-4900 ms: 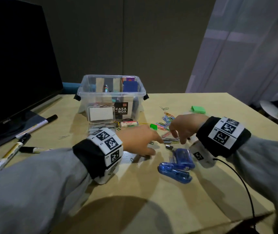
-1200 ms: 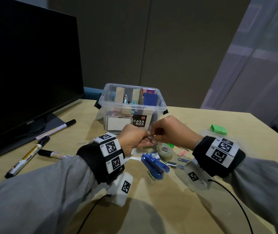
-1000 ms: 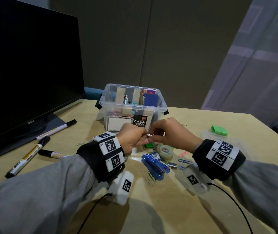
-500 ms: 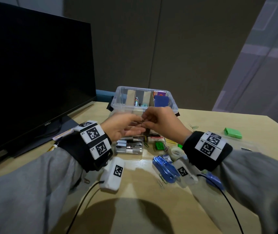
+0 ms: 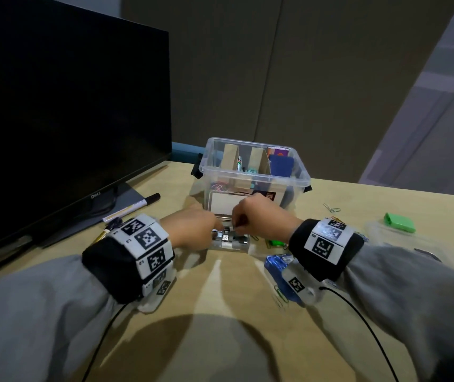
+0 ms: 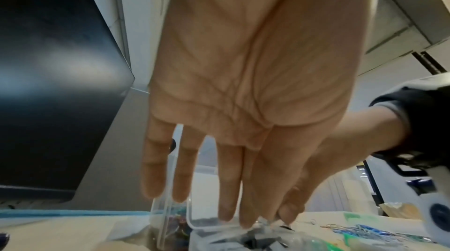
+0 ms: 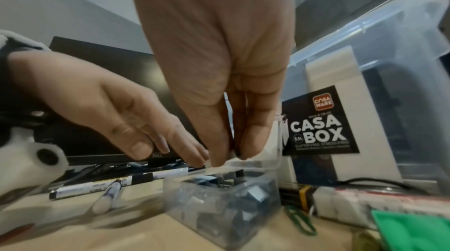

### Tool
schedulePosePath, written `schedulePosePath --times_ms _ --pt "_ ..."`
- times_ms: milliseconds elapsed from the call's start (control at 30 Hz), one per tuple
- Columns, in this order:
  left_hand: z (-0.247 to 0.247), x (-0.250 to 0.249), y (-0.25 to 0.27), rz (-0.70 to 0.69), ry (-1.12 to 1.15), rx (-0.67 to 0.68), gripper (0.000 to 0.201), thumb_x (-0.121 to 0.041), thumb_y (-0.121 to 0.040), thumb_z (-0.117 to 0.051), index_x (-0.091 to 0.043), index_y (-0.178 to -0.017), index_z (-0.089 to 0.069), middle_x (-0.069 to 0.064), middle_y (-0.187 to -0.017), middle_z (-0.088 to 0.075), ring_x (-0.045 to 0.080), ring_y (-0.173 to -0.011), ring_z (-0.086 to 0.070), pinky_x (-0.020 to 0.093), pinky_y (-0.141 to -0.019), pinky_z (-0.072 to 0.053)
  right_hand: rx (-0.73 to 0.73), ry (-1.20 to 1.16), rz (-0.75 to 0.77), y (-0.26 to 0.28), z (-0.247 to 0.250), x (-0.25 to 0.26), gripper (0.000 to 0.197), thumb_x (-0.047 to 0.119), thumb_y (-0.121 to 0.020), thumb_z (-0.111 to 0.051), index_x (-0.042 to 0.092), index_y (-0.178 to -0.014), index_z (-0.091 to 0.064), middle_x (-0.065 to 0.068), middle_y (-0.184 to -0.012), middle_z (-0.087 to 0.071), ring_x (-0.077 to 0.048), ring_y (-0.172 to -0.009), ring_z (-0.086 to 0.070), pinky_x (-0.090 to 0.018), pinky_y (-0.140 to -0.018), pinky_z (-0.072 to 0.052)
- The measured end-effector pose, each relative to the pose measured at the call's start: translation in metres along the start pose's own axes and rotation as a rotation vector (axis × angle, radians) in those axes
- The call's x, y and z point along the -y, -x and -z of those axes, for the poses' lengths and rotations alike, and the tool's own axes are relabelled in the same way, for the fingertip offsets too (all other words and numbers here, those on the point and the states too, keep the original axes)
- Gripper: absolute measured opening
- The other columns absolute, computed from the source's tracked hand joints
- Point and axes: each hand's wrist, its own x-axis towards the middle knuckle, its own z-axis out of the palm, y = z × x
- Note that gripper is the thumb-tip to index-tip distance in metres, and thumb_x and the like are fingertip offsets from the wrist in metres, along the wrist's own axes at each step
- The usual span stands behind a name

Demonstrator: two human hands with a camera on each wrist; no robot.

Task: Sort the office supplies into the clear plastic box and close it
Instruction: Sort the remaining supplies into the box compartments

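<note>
Black fills the left of the head view, where a dark monitor (image 5: 63,111) stands at the back of the pale wooden counter (image 5: 228,293); behind it run grey wall panels, and a pale curtain hangs at the right. Near mid-counter stands the box (image 5: 300,177), clear plastic, lid off, upright with its mouth facing up, its labelled front wall toward the person and its long axis running left to right; cardboard dividers and a blue pad stand inside. Just in front of it, touching or nearly so, sits a small clear case (image 7: 219,199) of dark binder clips, open at the top. Both hands meet over this case. The left hand (image 5: 192,230) has its fingers straight and relaxed, tips at the case's near-left rim, gripping nothing that shows. The right hand (image 5: 258,216) points down, thumb and fingertips pinched together just above the case's rim; something small and dark shows between the tips, too blurred to name. Left of the hands lie markers (image 5: 135,206), long axes slanting toward the monitor. To the right lie a blue stapler (image 5: 275,267), partly hidden by the right wrist, a green eraser (image 5: 399,223) and scattered paper clips (image 5: 330,208).
</note>
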Motion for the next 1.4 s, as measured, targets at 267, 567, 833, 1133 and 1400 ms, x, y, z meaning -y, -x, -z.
schedulePosePath --times_ms 267,567,833,1133,1400 --pt "-0.013 0.01 -0.003 -0.035 -0.231 0.102 0.04 -0.011 -0.092 -0.04 -0.023 -0.127 -0.055 0.003 -0.105 -0.056 0.022 -0.101 -0.045 0.033 -0.07 -0.039 0.082 0.04 0.017 -0.005 -0.005 0.008 0.013 0.012 -0.083 -0.072 0.012 -0.096 -0.075 -0.002 -0.094 -0.073 -0.015 -0.084 -0.067 -0.027 -0.081 -0.056" --pt "-0.015 0.006 0.0 -0.048 -0.236 0.053 0.041 -0.009 -0.091 -0.039 -0.02 -0.127 -0.056 0.001 -0.092 -0.052 0.022 -0.101 -0.051 0.029 -0.063 -0.036 0.065 -0.026 0.028 -0.004 -0.004 0.008 0.015 0.009 -0.086 -0.068 0.011 -0.101 -0.073 -0.002 -0.1 -0.072 -0.014 -0.089 -0.066 -0.024 -0.085 -0.054" --pt "-0.008 -0.001 0.002 -0.033 -0.167 0.03 0.033 -0.014 -0.095 -0.041 -0.017 -0.121 -0.062 0.001 -0.094 -0.057 0.021 -0.091 -0.056 0.027 -0.062 -0.039 0.011 -0.052 0.007 0.006 0.01 -0.007 0.014 0.008 -0.088 -0.067 0.013 -0.1 -0.071 0.003 -0.098 -0.069 -0.008 -0.087 -0.062 -0.016 -0.083 -0.051" --pt "0.01 -0.039 -0.004 -0.172 0.092 -0.505 0.026 -0.026 -0.094 -0.057 -0.023 -0.119 -0.063 -0.004 -0.12 -0.061 0.013 -0.108 -0.056 0.029 -0.088 -0.049 0.125 0.154 -0.19 0.061 0.042 -0.041 0.018 0.007 -0.085 -0.067 0.016 -0.1 -0.071 0.002 -0.098 -0.068 -0.017 -0.089 -0.063 -0.025 -0.08 -0.051" --pt "0.024 -0.076 -0.023 -0.162 -0.019 -0.451 0.07 -0.02 -0.093 -0.058 -0.021 -0.153 -0.022 0.002 -0.163 -0.014 0.023 -0.149 -0.012 0.05 -0.12 -0.015 0.424 0.258 -0.365 0.111 0.032 -0.066 0.027 0.013 -0.077 -0.072 0.019 -0.103 -0.072 0.003 -0.089 -0.066 -0.016 -0.076 -0.055 -0.027 -0.073 -0.049"
